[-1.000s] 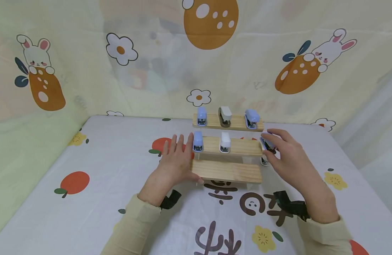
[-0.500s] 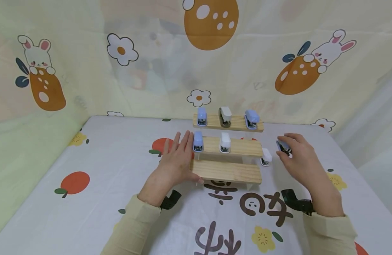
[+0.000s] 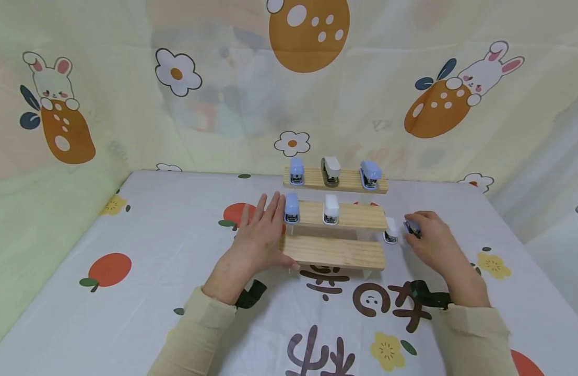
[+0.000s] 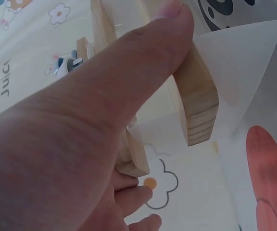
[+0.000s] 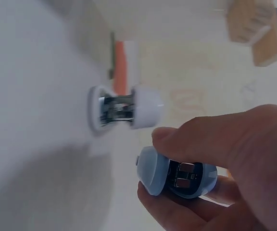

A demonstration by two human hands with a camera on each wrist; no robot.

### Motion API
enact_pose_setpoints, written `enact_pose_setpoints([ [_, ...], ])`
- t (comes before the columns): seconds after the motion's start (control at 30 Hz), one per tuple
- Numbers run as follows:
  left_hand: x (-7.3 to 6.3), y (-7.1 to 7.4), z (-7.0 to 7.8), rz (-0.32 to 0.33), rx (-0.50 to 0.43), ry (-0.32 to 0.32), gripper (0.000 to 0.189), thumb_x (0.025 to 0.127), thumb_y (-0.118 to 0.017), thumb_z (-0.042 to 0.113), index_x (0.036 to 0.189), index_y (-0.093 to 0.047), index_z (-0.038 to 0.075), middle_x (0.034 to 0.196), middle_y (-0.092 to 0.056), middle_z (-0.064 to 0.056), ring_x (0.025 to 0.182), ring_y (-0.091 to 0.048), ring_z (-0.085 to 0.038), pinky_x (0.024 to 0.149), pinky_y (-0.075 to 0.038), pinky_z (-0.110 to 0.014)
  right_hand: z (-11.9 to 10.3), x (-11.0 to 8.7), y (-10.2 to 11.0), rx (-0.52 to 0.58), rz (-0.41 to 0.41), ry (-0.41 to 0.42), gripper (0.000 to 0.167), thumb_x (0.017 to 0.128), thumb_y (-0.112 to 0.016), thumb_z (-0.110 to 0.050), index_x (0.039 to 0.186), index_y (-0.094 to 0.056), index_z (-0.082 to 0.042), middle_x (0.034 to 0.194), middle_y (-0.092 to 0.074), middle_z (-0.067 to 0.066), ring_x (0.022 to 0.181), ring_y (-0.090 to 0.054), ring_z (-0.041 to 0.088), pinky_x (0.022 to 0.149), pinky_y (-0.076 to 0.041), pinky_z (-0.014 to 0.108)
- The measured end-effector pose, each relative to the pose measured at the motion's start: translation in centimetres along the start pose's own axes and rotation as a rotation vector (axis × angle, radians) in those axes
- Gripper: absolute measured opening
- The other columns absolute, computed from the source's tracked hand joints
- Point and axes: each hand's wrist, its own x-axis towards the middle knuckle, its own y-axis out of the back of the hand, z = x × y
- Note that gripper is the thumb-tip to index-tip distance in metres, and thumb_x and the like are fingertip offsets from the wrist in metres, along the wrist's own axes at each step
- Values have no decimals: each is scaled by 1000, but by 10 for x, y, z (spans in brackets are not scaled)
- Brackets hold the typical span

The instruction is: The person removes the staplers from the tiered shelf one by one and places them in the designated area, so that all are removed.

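Note:
My right hand [image 3: 432, 240] pinches a small blue stapler [image 3: 413, 228] between thumb and fingers, to the right of the stand. Just left of it a white stapler [image 3: 390, 231] stands at the stand's right side; the right wrist view shows both staplers close together but apart. My left hand [image 3: 258, 240] rests at the left end of the stepped wooden stand, fingers straight. Its thumb lies on the end of the front board [image 4: 200, 103]. The middle board [image 3: 359, 215] bears a blue stapler [image 3: 292, 208] and a white-topped stapler [image 3: 331, 209].
On the back board [image 3: 350, 180] stand a blue stapler [image 3: 296, 171], a grey-and-white stapler [image 3: 331, 171] and another blue stapler [image 3: 370, 175]. The lowest board [image 3: 335, 251] is bare wood. A patterned cloth [image 3: 152, 313] covers the table, and a printed curtain [image 3: 232, 115] hangs behind.
My right hand has carried the blue stapler away from the middle board's right end, first to the right, then lower and nearer the front. The left hand has barely shifted.

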Motion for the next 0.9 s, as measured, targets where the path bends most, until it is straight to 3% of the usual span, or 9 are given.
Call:
enact_pose_setpoints([
  [0.33, 0, 1, -1, -2, -9, -6, 141, 62, -86, 63, 160, -2, 8, 169, -2, -7, 156, -1, -29, 124, -5, -57, 9, 6, -12, 10, -30, -11, 45, 91, -55, -1, 133, -49, 15, 139, -36, 42, 125, -41, 58, 101, -39, 68],
  [0.6, 0, 0, -1, -2, -10, -10, 141, 62, -86, 62, 160, -1, 6, 168, -2, -9, 156, -1, -28, 124, -5, -56, 13, 7, -17, -3, -10, 7, 44, 86, -58, 4, 129, -53, 12, 136, -38, 41, 123, -43, 58, 100, -41, 69],
  [0.9, 0, 0, 0, -11, -14, -7, 140, 62, -86, 62, 160, -2, 7, 168, -2, -8, 156, -1, -29, 124, -6, -56, 18, 6, -17, -5, 5, -55, 45, 85, -57, 8, 130, -54, 10, 137, -39, 39, 123, -41, 57, 101, -40, 69],
])
